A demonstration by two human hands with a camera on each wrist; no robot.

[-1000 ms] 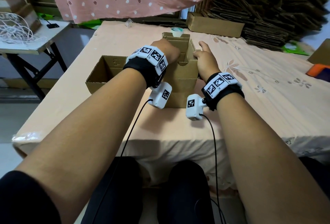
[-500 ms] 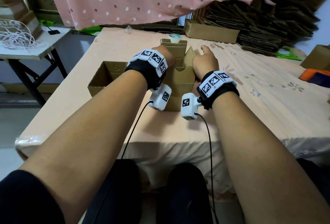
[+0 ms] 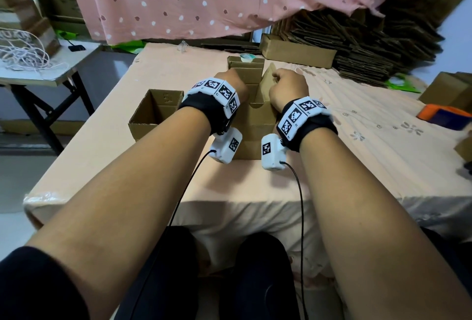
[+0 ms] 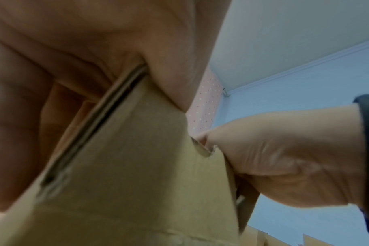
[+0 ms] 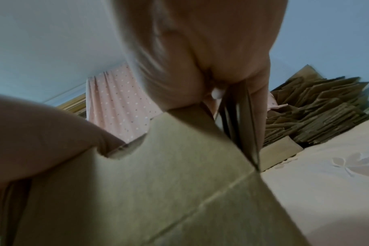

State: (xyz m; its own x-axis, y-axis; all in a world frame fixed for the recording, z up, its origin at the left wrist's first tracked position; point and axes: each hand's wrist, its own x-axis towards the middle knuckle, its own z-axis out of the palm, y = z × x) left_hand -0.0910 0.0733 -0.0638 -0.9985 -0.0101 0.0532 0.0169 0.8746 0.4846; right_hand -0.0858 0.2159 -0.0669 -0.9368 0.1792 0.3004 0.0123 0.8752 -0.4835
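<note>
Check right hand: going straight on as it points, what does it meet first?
The cardboard flap that the right hand grips; beyond it, probably the box's far panel, though depth is unclear.

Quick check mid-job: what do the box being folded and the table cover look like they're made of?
Half-folded box: brown corrugated cardboard with a matte, plain face. Its doubled edge shows layered plies, and crease lines are scored into the panel.
Table cover: probably thin woven cloth, matte peach with a faint flower print. It wrinkles and drapes over the table edge.
</note>
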